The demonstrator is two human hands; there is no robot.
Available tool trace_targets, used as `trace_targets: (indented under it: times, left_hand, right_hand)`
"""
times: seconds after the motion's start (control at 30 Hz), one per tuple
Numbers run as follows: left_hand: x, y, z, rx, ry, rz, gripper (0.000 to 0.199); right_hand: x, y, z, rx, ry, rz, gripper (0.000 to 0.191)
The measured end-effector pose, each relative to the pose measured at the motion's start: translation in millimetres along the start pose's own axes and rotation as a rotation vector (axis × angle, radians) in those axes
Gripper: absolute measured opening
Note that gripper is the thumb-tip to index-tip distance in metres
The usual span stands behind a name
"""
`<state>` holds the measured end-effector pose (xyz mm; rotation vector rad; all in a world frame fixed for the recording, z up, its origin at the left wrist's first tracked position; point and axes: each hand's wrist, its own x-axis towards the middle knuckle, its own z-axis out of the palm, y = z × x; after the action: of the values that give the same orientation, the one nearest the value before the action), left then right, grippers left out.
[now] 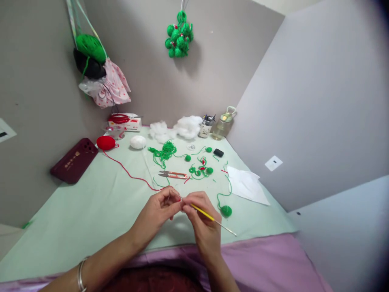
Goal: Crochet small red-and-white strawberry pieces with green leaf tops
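Observation:
My right hand is closed round a crochet hook with a yellow grip, its free metal end pointing down to the right. Fingertip to fingertip with it, my left hand pinches a small piece of red and white crochet, mostly hidden by the fingers. A red strand runs from the red yarn ball to my left hand. From the white yarn ball a white strand also trails toward that hand. Just beyond my hands lie orange-handled thread snips.
Tangled green yarn, small green crochet balls and white stuffing lie on the pale table. A dark red phone leans at left. A bottle stands at back right; white paper lies below it.

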<state>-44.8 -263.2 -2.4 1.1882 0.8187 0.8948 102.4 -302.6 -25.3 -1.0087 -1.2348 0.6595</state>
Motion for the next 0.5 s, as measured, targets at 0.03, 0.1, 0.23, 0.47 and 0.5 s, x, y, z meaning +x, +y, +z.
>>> trace_targets:
  times: [0.03, 0.1, 0.23, 0.47, 0.5]
  left_hand:
    - [0.4, -1.2, 0.0, -0.006, -0.005, -0.005, 0.024]
    - [2.6, -0.5, -2.8, -0.007, -0.06, -0.024, 0.026]
    - [14.0, 18.3, -36.7, 0.197, -0.242, -0.052, 0.028]
    - [44.5, 43.2, -146.2, 0.943, 0.089, 0.088, 0.027]
    - [49.0, 42.1, -150.6, 0.986, 0.13, 0.11, 0.024]
  right_hand:
    - [-0.1, 0.6, -0.7, -0.015, -0.012, -0.004, 0.011]
    - [0.5, 2.4, -4.2, 0.013, -0.017, 0.03, 0.009]
    - [4.9, 2.5, -22.6, 0.385, 0.045, 0.206, 0.007]
    - [1.9, -4.3, -52.2, 0.693, -0.202, 0.292, 0.023]
    - [0.6, -3.1, -50.9, 0.695, -0.224, 0.296, 0.021]
